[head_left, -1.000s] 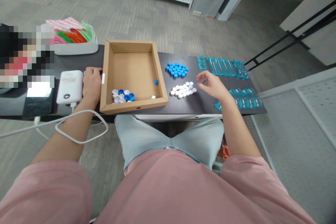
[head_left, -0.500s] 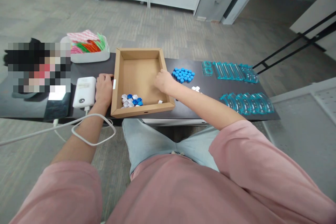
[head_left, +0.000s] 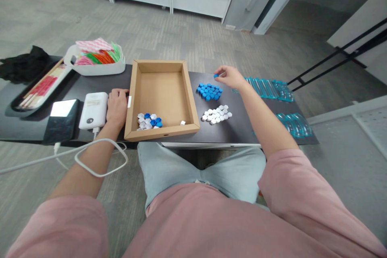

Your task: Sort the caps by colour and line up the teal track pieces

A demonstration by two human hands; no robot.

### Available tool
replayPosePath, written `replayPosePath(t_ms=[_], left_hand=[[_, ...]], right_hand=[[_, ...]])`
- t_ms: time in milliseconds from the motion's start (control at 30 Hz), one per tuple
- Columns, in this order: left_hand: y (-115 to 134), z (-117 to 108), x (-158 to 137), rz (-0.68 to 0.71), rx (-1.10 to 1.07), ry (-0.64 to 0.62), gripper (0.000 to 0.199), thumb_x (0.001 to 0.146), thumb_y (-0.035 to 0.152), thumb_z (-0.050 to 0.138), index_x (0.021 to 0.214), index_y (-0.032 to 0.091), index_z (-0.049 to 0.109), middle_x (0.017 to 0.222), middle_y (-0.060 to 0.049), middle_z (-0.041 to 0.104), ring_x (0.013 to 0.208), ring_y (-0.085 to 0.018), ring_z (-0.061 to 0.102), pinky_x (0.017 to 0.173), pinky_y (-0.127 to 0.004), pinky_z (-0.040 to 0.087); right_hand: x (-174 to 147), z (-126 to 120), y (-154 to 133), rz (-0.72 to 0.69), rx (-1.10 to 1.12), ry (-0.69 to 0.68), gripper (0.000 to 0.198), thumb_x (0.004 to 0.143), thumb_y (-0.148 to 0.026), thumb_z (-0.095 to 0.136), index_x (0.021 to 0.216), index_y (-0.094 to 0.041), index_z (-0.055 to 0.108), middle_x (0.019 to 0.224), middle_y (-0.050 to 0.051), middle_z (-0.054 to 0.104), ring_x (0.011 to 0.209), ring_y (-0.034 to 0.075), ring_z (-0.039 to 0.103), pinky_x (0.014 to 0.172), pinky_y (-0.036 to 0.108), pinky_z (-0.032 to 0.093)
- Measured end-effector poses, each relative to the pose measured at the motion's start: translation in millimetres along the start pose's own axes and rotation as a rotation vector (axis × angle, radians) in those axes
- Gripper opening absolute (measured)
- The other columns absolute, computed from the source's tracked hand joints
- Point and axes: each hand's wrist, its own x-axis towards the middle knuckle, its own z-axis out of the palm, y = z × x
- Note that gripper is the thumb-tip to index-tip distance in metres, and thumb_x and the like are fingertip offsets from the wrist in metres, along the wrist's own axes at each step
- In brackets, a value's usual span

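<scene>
My right hand is above the far side of the table, its thumb and fingers pinched on a blue hexagonal piece. Just below it lies a cluster of blue hexagonal pieces, and nearer to me a cluster of white hexagonal pieces. My left hand rests on the table against the left wall of a shallow cardboard box, fingers apart and holding nothing. Inside the box, mixed white and blue pieces sit in the near left corner. A single white piece lies near the right.
Left of my hand are a white power bank with a cable and a black phone. Behind them stand a white basket of colourful strips and a dark tray. Clear teal-edged plastic parts lie at the right.
My right hand has left the box, moved right past the blue cluster, and now holds a blue piece. The white cluster has come into full view. My left hand stays by the box.
</scene>
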Motion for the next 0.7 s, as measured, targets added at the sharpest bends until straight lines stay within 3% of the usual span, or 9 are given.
replayPosePath(t_ms=[200, 267, 367, 467, 600, 700], left_hand=[[4.3, -3.3, -1.4, -0.01, 0.002, 0.021, 0.045, 0.11, 0.017, 0.049, 0.15, 0.014, 0.07, 0.15, -0.028, 0.066, 0.142, -0.044, 0.065, 0.127, -0.057, 0.057], [5.1, -4.3, -2.0, -0.014, -0.016, 0.022, 0.044, 0.11, 0.016, 0.049, 0.148, 0.015, 0.071, 0.149, -0.028, 0.066, 0.142, -0.044, 0.064, 0.128, -0.058, 0.056], [5.1, -5.0, -2.6, -0.019, -0.053, 0.014, 0.046, 0.11, 0.015, 0.049, 0.151, 0.014, 0.07, 0.151, -0.028, 0.065, 0.143, -0.043, 0.063, 0.132, -0.058, 0.053], [4.8, -4.6, -2.5, -0.021, -0.084, 0.007, 0.049, 0.109, 0.012, 0.049, 0.155, 0.013, 0.069, 0.154, -0.028, 0.064, 0.144, -0.043, 0.061, 0.134, -0.059, 0.05], [4.7, -4.0, -2.1, -0.041, -0.085, -0.018, 0.052, 0.113, 0.012, 0.046, 0.161, 0.01, 0.066, 0.162, -0.031, 0.061, 0.15, -0.043, 0.059, 0.136, -0.058, 0.047], [4.3, -4.3, -1.9, -0.043, -0.08, -0.044, 0.053, 0.116, 0.013, 0.045, 0.166, 0.009, 0.064, 0.165, -0.031, 0.06, 0.153, -0.043, 0.059, 0.137, -0.056, 0.046]], right_hand=[[13.4, 27.4, 22.3, 0.181, -0.015, -0.018, 0.017, 0.086, -0.02, 0.089, 0.103, -0.019, 0.089, 0.114, 0.013, 0.093, 0.111, 0.03, 0.086, 0.113, 0.047, 0.069], [12.6, 34.2, 22.7, 0.199, -0.006, -0.057, 0.01, 0.095, -0.025, 0.085, 0.102, -0.019, 0.089, 0.109, 0.012, 0.093, 0.107, 0.028, 0.085, 0.108, 0.043, 0.069], [11.3, 35.5, 26.9, 0.198, 0.023, -0.09, 0.015, 0.104, -0.032, 0.08, 0.103, -0.019, 0.088, 0.105, 0.011, 0.093, 0.103, 0.027, 0.083, 0.103, 0.04, 0.067], [11.2, 30.5, 29.5, 0.174, 0.029, -0.021, 0.016, 0.104, -0.033, 0.082, 0.106, -0.019, 0.087, 0.111, 0.013, 0.092, 0.108, 0.03, 0.082, 0.107, 0.043, 0.065], [0.1, 25.4, -0.3, -0.03, 0.08, 0.112, 0.02, 0.106, -0.038, 0.083, 0.118, -0.022, 0.086, 0.119, 0.012, 0.089, 0.112, 0.029, 0.079, 0.108, 0.045, 0.063], [-23.6, 27.7, -54.6, -0.335, 0.131, -0.075, 0.03, 0.104, -0.048, 0.091, 0.125, -0.028, 0.086, 0.117, 0.008, 0.087, 0.109, 0.029, 0.077, 0.102, 0.044, 0.062]])
